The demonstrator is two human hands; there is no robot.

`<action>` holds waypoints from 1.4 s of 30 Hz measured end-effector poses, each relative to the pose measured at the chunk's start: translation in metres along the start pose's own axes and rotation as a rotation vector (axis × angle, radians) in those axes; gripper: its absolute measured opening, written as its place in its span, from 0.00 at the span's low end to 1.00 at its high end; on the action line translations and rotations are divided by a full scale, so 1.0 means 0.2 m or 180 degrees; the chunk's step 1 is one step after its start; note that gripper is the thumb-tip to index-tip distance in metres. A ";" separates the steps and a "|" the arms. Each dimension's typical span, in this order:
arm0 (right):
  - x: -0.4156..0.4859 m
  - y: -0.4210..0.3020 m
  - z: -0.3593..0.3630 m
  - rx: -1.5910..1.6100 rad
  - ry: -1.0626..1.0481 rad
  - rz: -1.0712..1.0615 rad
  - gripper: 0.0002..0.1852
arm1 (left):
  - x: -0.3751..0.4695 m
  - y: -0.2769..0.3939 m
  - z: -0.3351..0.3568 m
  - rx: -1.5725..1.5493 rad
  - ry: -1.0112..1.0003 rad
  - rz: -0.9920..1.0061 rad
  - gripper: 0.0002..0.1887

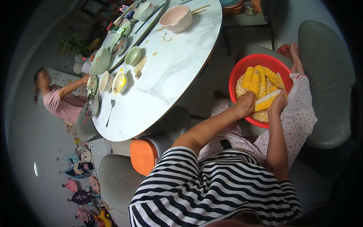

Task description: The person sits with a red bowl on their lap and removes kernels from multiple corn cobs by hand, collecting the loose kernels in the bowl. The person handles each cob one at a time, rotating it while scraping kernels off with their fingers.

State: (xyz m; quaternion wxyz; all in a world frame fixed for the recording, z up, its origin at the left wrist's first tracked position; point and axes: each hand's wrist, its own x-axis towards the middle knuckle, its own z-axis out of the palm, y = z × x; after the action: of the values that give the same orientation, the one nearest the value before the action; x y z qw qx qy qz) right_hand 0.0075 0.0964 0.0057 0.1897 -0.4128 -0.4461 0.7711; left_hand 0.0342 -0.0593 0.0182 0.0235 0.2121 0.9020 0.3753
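Note:
A red plastic basin (233, 75) in front of me holds several yellow corn cobs (255, 78) on top of loose corn kernels (260, 116). My left hand (245, 104) grips the left end of one corn cob (266, 101) low over the basin. Around the other end of this same cob, my right hand (278, 102) is closed. A pale strip without kernels runs along the cob's upper side, while yellow kernels cover the side nearer me. The fingertips of both hands are partly hidden.
Left of the basin stands a marble-patterned table (170, 82) with a pink bowl (177, 20), a small green bowl (133, 55) and a fork-like utensil (110, 113). Across it, a person (66, 98) reaches toward the dishes. Grey chairs (323, 85) and an orange-topped seat (143, 157) surround me.

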 end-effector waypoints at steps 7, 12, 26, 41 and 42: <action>0.00 -0.01 -0.01 0.0391 -0.0311 0.0055 0.24 | -0.02 0.05 -0.04 0.0108 -0.0472 0.0351 0.17; -0.01 -0.02 0.00 0.0665 -0.0426 0.0143 0.23 | 0.01 0.08 -0.09 -0.0176 -0.0863 -0.0157 0.20; 0.00 -0.02 0.01 0.0821 -0.0480 0.0539 0.26 | 0.06 -0.04 -0.05 -0.1651 -0.0971 -0.1250 0.21; 0.02 0.02 -0.01 0.0716 -0.0017 0.0449 0.26 | 0.05 -0.01 -0.06 -0.1946 -0.1064 -0.1069 0.19; 0.03 0.02 -0.01 0.0509 0.0010 0.0371 0.27 | 0.06 -0.03 -0.05 -0.1496 -0.1070 -0.1107 0.17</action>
State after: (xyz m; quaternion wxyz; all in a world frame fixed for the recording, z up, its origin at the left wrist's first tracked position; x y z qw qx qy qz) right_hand 0.0070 0.0991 -0.0014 0.1777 -0.4229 -0.3581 0.8133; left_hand 0.0199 -0.0652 0.0226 0.2839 0.1027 0.7970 0.5231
